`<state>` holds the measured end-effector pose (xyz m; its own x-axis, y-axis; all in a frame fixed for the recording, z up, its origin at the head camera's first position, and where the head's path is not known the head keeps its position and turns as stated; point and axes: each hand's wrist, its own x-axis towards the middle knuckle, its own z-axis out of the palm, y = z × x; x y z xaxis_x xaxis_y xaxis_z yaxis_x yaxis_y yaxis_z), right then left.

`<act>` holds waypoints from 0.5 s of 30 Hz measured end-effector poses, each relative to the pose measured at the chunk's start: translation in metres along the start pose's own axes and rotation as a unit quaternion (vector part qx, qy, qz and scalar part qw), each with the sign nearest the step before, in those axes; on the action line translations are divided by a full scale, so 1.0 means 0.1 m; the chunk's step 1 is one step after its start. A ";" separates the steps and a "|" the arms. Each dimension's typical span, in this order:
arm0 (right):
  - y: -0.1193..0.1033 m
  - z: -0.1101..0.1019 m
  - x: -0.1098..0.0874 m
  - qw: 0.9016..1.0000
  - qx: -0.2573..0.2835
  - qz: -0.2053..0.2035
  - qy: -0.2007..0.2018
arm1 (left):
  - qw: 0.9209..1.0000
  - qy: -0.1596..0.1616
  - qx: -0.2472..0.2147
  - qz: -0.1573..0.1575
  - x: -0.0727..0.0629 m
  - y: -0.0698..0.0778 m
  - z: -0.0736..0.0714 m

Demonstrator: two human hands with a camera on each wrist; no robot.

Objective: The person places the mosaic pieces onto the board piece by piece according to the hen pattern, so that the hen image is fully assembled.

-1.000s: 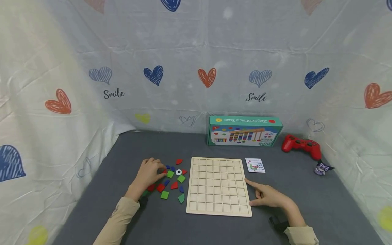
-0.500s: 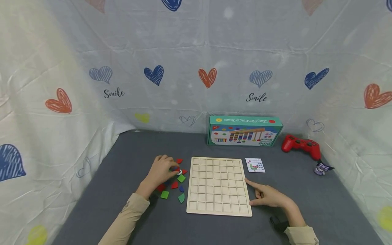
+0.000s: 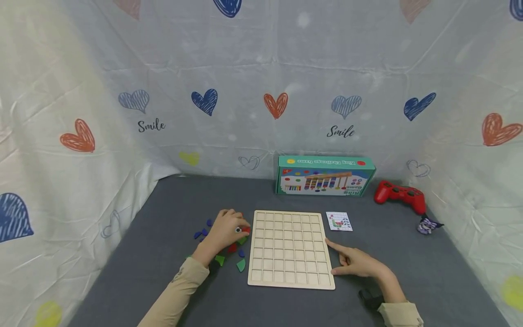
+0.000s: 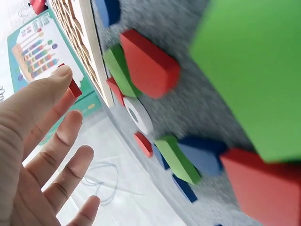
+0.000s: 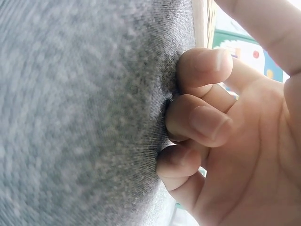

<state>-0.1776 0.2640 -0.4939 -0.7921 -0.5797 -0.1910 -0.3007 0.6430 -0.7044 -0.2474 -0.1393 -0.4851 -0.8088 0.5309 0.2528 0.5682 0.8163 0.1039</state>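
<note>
Left hand (image 3: pixel 224 230) has a small red block (image 4: pixel 75 88) pinched between thumb and index, other fingers loosely spread, near the left edge of the board (image 3: pixel 290 249). Looks light, stiff, maybe slick; I'd hold opposite edges (doubt it's fragile). Its visible strip slants in the left wrist view; can't tell its long axis. Right hand (image 3: pixel 361 262) grips nothing, thumb and index spread against the board's right edge.
</note>
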 end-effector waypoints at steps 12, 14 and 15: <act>0.01 0.00 -0.01 1.000 0.001 0.002 0.002 | 1.000 -0.018 -0.006 0.014 0.15 0.14 0.06; 0.00 0.00 0.00 1.000 0.000 0.002 0.002 | 1.000 -0.025 -0.005 0.013 0.17 0.15 0.07; 0.00 0.00 0.00 1.000 -0.001 0.001 0.003 | 1.000 -0.028 -0.006 0.012 0.18 0.16 0.07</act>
<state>-0.1775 0.2643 -0.4940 -0.7958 -0.5753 -0.1891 -0.2997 0.6456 -0.7024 -0.2540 -0.1152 -0.4861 -0.8022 0.5623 0.2005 0.5888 0.8008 0.1098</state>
